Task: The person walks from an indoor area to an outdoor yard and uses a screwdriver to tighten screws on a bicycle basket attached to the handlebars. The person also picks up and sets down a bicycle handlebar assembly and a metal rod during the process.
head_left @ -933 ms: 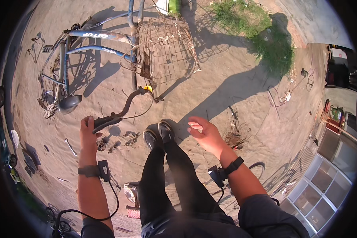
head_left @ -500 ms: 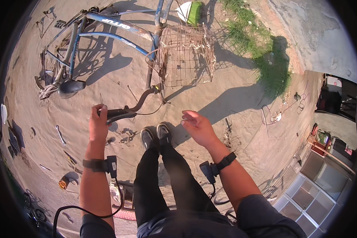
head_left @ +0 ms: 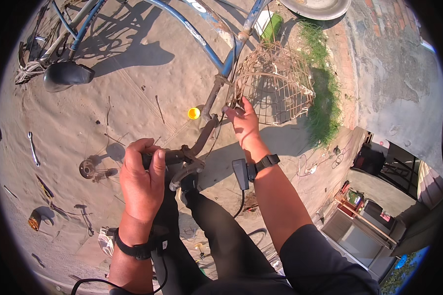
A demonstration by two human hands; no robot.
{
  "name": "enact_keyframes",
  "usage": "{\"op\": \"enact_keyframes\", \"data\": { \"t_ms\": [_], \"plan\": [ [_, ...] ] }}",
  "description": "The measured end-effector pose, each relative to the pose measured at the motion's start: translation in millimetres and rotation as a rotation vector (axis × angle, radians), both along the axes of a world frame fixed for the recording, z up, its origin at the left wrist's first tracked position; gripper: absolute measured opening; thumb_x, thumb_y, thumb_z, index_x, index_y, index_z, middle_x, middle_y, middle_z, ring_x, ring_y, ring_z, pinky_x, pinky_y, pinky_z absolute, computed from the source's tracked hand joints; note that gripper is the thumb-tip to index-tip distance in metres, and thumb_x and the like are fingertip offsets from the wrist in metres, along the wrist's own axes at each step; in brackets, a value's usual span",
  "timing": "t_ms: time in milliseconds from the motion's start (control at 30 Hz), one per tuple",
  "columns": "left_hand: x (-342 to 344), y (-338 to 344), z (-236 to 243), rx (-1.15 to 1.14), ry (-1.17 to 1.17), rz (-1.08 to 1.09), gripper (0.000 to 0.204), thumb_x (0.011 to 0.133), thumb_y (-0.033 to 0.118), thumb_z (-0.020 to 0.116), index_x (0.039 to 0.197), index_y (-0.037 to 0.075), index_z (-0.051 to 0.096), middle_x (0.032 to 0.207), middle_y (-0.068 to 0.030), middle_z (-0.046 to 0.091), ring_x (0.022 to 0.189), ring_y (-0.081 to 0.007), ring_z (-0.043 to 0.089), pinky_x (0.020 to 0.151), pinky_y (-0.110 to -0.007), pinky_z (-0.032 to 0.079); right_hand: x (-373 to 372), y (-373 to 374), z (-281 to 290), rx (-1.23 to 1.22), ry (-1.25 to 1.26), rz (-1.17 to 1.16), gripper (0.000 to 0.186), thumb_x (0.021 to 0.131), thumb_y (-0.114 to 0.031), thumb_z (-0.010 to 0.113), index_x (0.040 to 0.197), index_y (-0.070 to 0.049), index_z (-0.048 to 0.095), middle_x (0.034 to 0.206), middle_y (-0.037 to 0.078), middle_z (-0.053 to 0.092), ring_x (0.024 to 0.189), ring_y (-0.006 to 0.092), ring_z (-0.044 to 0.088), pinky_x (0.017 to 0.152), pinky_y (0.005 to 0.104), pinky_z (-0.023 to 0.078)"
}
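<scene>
The left hand (head_left: 142, 182) is gripping the end of the dark handlebar grip (head_left: 173, 157), the handlebar (head_left: 202, 141) is extending from the blue bicycle frame (head_left: 209, 49), and the right hand (head_left: 246, 127) is holding its thumb and fingers slightly parted beside the rusty wire basket (head_left: 278, 93), whether pinching anything I cannot tell.

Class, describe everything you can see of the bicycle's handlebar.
The handlebar is a bent bar of brown, rusty-looking metal with a dark grip and a curved lever beside it. It slants from the left hand, which holds the grip's end, up toward the blue frame. Its far end cannot be made out.
</scene>
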State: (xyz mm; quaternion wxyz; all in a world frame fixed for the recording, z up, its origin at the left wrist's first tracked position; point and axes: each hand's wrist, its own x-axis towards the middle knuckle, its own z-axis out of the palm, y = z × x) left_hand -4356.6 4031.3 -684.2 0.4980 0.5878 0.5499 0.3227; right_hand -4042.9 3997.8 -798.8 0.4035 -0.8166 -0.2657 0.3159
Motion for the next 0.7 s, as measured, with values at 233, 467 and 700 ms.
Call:
{"op": "enact_keyframes", "data": {
  "t_ms": [233, 467, 700],
  "plan": [
    [-12, 20, -10, 0.005, -0.011, 0.049, 0.025, 0.095, 0.016, 0.070, 0.111, 0.004, 0.055, 0.093, -0.0117, 0.066, 0.079, -0.0280, 0.066, 0.071, -0.036, 0.053, -28, 35, 9, 0.126, 0.262, -0.274, 0.057, 0.089, -0.001, 0.074, 0.141, 0.003, 0.051, 0.114, 0.007, 0.070, 0.094, 0.0117, 0.065, 0.087, 0.0246, 0.052],
    [-14, 33, -6, 0.058, 0.052, -0.021, 0.024, 0.093, 0.016, 0.073, 0.104, 0.006, 0.055, 0.089, -0.0094, 0.063, 0.072, -0.0288, 0.063, 0.066, -0.036, 0.052, -16, 40, 8, 0.073, 0.233, -0.217, 0.052, 0.089, -0.003, 0.075, 0.138, 0.001, 0.055, 0.109, 0.005, 0.071, 0.091, 0.0103, 0.064, 0.082, 0.0243, 0.051],
    [-8, 30, -5, 0.089, 0.105, 0.042, 0.026, 0.090, 0.019, 0.075, 0.102, 0.006, 0.056, 0.088, -0.0110, 0.066, 0.072, -0.0316, 0.068, 0.061, -0.040, 0.053, 13, 31, 4, -0.075, 0.329, -0.152, 0.028, 0.092, -0.019, 0.076, 0.118, -0.013, 0.066, 0.098, -0.005, 0.068, 0.078, 0.0062, 0.058, 0.067, 0.0263, 0.044]
  ]
}}
